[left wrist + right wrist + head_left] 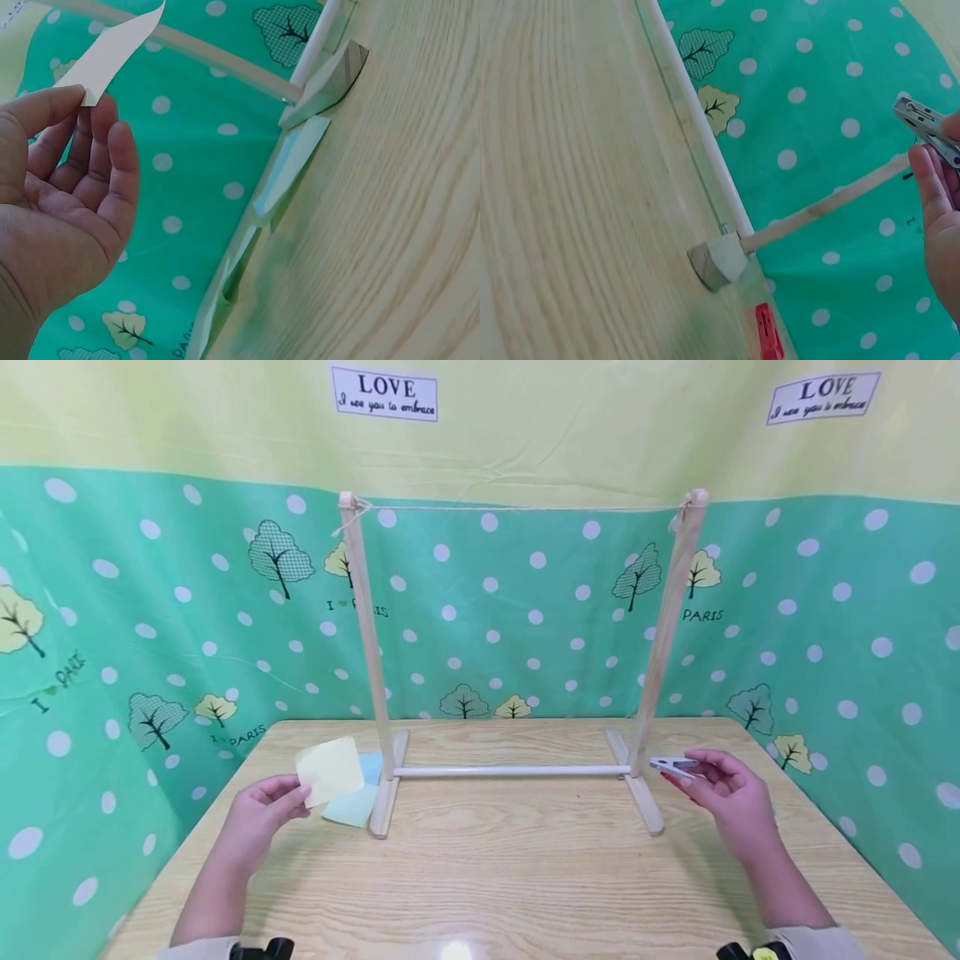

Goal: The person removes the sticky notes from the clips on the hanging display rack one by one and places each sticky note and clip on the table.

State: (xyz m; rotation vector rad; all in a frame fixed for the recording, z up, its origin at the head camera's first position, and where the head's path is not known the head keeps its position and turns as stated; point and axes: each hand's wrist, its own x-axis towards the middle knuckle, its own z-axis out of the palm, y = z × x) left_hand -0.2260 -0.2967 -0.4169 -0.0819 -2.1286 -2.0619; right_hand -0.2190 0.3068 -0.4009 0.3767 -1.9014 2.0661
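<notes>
Between thumb and fingers my left hand [258,817] pinches a pale yellow paper square [330,772] by its lower left edge, held up above the table. Beneath it lie a blue paper square [371,768] and a light green one [352,807], partly covered in the head view. My right hand [733,797] pinches a grey clothespin [673,765], its tip pointing left toward the right post. In the right wrist view only part of that hand shows at the edge. A red clothespin [767,332] lies on the table nearby, mostly hidden behind the right hand in the head view.
A wooden stand with a left post [369,627] and right post [667,635] stands on the table [495,877]. A string [517,508] runs between the post tops, a white rod [510,771] between the feet. A dotted green cloth [517,602] hangs behind and at the sides.
</notes>
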